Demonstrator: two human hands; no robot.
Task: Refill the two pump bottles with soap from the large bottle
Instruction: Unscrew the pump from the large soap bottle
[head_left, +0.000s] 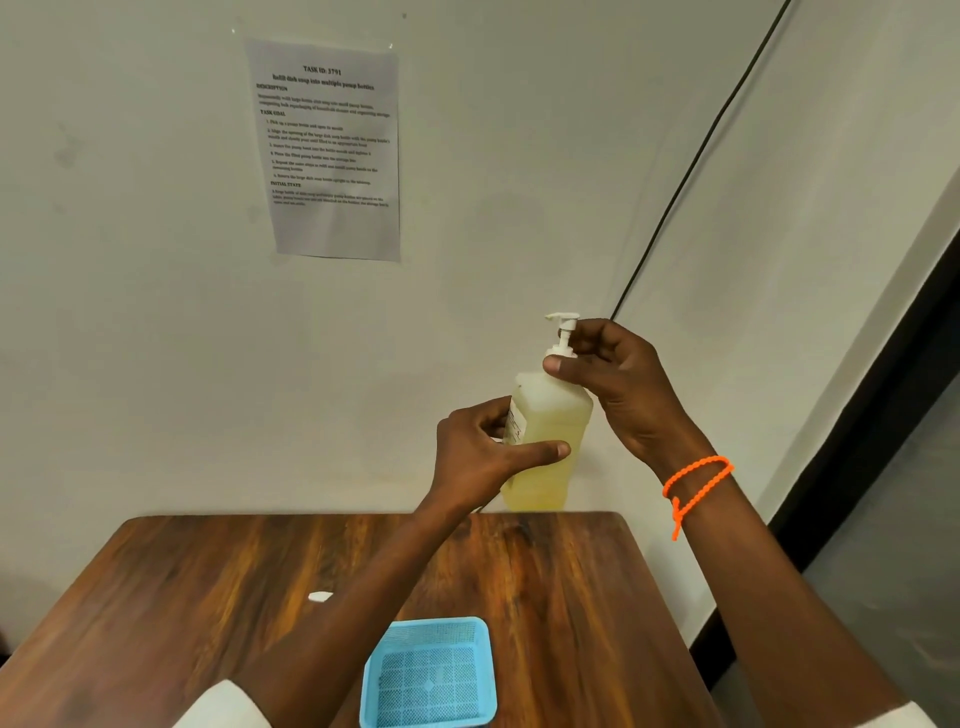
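A clear pump bottle (550, 415) full of pale yellow soap is held up in the air above the far edge of the wooden table (208, 582). My left hand (483, 457) is wrapped around its body, thumb across the front. My right hand (618, 379) pinches the white pump head (563, 332) at the collar on top of the bottle. The large bottle and the other pump bottle are out of view.
A blue mesh basket (431, 670) with nothing in it stands near the table's front edge. A small white scrap (319, 596) lies mid-table. A printed task sheet (327, 150) hangs on the wall, and a black cable (696, 156) runs down it.
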